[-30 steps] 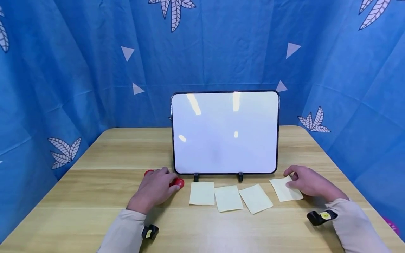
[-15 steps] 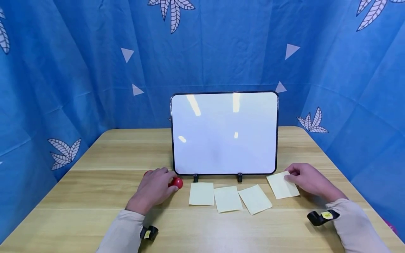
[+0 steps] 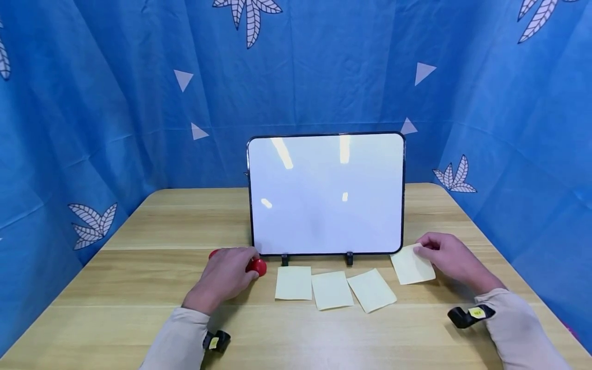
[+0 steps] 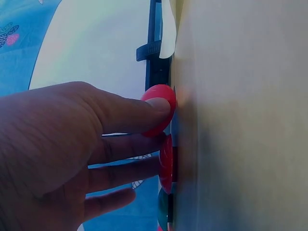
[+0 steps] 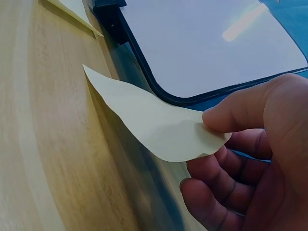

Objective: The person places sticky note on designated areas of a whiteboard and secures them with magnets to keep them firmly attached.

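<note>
On the left side of the table, my left hand [image 3: 226, 275] pinches a round red magnet [image 4: 158, 92] between thumb and finger. A second red magnet [image 4: 165, 166] and a green one [image 4: 162, 209] lie on the table by its other fingers. My right hand [image 3: 448, 257] holds a pale yellow sticky note [image 5: 154, 127] by one corner, thumb on top and fingers beneath. That note is raised and bowed, near the lower right corner of the framed whiteboard [image 3: 326, 195].
Three more sticky notes lie in a row before the whiteboard: a left one [image 3: 294, 283], a middle one [image 3: 332, 291] and a right one [image 3: 372, 291]. Black feet [image 3: 349, 258] hold the board upright on the wooden table [image 3: 314, 339]. A blue curtain [image 3: 324, 61] hangs behind.
My right hand has lifted the sticky note off the table and moved it slightly up and left, towards the board's corner. The left hand stays almost still at the magnets.
</note>
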Motion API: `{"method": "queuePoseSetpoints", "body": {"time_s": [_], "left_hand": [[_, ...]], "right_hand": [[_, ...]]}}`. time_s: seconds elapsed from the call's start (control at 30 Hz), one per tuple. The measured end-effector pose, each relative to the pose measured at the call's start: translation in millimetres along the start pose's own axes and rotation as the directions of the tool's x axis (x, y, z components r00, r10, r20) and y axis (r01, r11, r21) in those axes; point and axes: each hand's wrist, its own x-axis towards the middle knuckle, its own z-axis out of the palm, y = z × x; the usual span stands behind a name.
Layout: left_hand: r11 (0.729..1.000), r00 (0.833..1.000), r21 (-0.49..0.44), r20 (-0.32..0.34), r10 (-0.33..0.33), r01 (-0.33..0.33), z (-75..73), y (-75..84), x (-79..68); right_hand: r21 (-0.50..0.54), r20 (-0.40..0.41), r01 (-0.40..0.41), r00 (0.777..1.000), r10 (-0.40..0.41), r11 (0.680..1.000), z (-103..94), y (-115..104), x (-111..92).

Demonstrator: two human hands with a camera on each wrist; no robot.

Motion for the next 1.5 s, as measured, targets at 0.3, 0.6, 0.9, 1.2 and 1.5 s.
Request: {"method": "queuePoseSetpoints", "body": {"time_s": [0.3,0.6,0.9,1.2,1.5], "left_hand": [[0.998,1.000,-0.067,-0.015,0.021,-0.022,0.9,-2.7,-0.9],[0.994,0.995,-0.070,-0.059,0.080,-0.084,0.7,-4.3,-1.5],[0.992,0.990,-0.051,-0.078,0.114,-0.119,-0.4,-5.0,-2.2],[0.993,0.991,-0.040,-0.088,0.103,-0.107,-2.4,-4.7,-1.6],[0.997,0.995,-0.046,-0.070,0.064,-0.067,-1.5,-4.8,-0.8]], "right_hand": [[-0.019,-0.045,0.040,0.998,-0.041,0.999,-1.3,0.8,2.6],[0.007,-0.086,0.041,0.996,-0.040,0.999,-2.1,0.3,2.7],[0.068,-0.127,0.023,0.992,-0.015,0.997,-2.1,-2.3,1.7],[0.115,-0.184,0.037,0.983,-0.015,0.993,-3.8,-3.5,0.4],[0.195,-0.181,0.037,0.984,-0.001,0.980,3.2,-8.0,5.9]]}}
